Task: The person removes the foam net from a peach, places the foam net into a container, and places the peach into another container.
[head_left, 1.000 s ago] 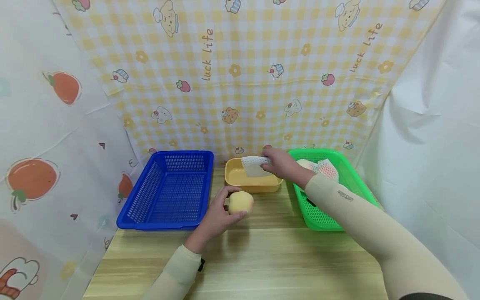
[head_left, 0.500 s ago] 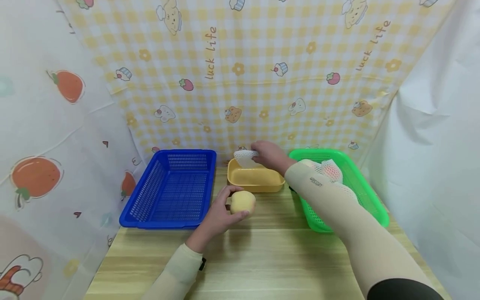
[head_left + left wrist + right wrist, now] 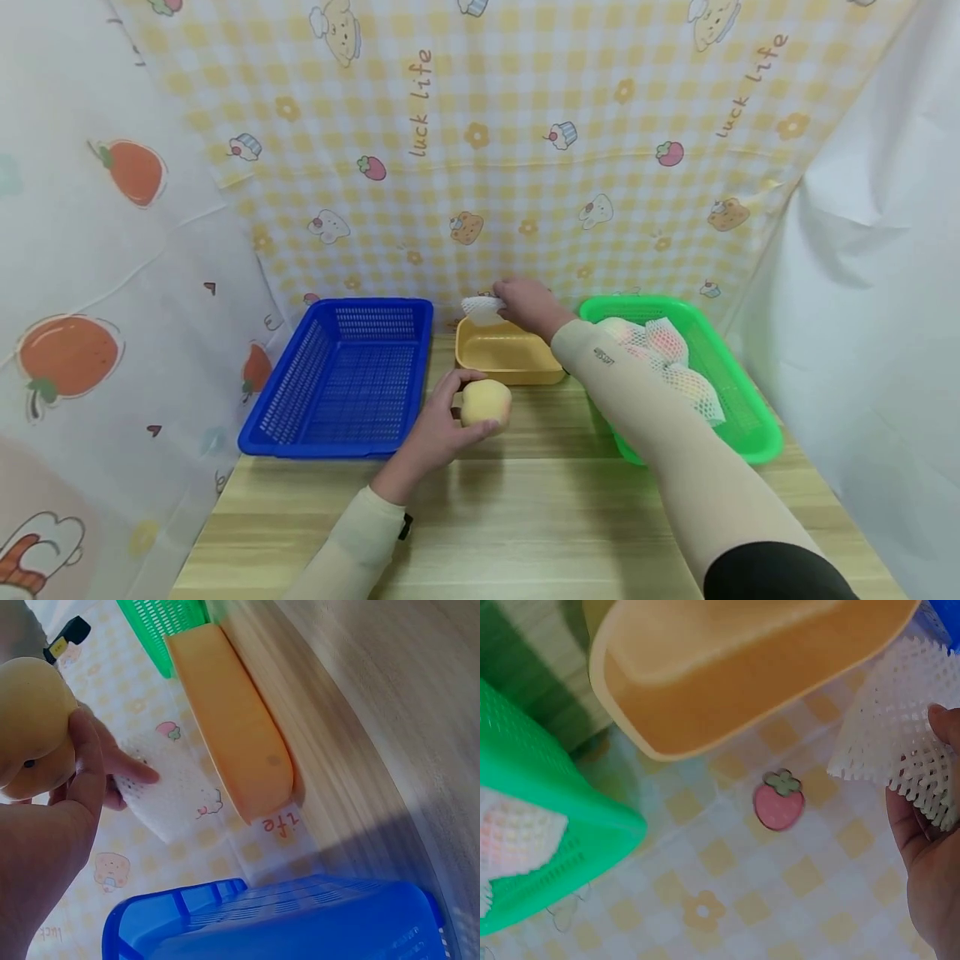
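My left hand (image 3: 435, 429) grips a pale yellow peach (image 3: 486, 407) above the table, thumb on the near side and fingers on the far side. The left wrist view shows the peach's cleft and a small dark spot at the end facing the camera. Over the back left of the yellow box (image 3: 510, 372), my right hand (image 3: 531, 305) pinches a white foam net sleeve (image 3: 482, 310) between thumb and fingers. That net (image 3: 889, 724) hangs limp and flattened in the right wrist view, its mesh edge flared out.
A blue basket (image 3: 352, 392) with nothing in it stands at the left. The green basket (image 3: 763, 437) at the right holds several peaches (image 3: 693, 390) in foam nets, partly hidden by my right sleeve. Behind everything hangs a checked cloth (image 3: 517, 183).
My right hand has moved left and back, carrying the foam net toward the box's far left corner. The left hand keeps the peach in nearly the same place.
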Action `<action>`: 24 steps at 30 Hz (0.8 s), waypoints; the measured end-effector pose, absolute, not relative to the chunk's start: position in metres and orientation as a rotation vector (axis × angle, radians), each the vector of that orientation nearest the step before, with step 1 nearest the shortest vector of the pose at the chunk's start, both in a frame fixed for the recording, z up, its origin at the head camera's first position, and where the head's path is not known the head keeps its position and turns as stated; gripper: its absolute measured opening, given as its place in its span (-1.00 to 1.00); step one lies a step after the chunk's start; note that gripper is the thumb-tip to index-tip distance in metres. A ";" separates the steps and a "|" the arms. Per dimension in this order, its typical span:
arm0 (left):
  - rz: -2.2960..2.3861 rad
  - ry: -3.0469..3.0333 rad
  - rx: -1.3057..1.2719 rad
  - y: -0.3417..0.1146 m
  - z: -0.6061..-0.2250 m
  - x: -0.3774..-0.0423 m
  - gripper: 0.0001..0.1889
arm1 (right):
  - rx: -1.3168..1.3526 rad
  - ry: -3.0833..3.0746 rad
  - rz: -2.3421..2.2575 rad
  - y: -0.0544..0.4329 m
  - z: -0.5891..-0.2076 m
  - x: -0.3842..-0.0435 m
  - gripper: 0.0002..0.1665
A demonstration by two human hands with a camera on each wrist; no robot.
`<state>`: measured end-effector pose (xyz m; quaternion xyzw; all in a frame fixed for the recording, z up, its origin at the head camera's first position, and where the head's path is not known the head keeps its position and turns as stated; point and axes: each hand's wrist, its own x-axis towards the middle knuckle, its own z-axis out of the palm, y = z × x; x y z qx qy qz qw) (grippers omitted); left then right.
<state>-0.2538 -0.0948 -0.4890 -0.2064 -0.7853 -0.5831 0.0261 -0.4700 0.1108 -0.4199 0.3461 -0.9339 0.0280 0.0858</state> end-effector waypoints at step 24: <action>-1.765 -2.438 -0.652 -0.101 -0.485 -0.252 -0.29 | 1.298 -2.767 -0.387 0.094 -0.475 -0.479 -0.59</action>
